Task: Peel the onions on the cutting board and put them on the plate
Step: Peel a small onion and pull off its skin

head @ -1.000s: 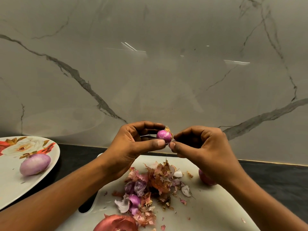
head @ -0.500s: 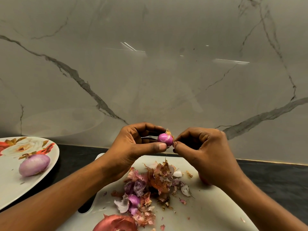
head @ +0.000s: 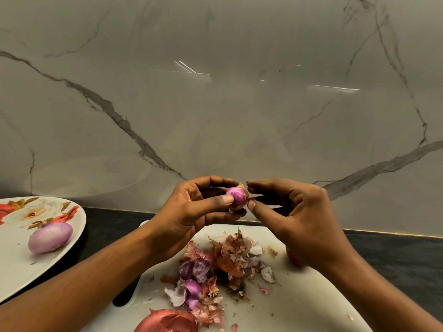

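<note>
Your left hand [head: 191, 212] pinches the small onion [head: 237, 197] above the cutting board [head: 299, 303], right hand [head: 294, 212] nips its papery tip; it looks light, firm & slippery, so grip the sides, pull skin from the tip.

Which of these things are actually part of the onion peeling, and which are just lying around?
Part of the job: small onion, gripped by the left hand, picked at by the right hand; cutting board; plate; peeled onion on it; red-skinned onion at the board's near edge.

Just lying about: heap of peelings on the board; marble wall; dark countertop.
</note>
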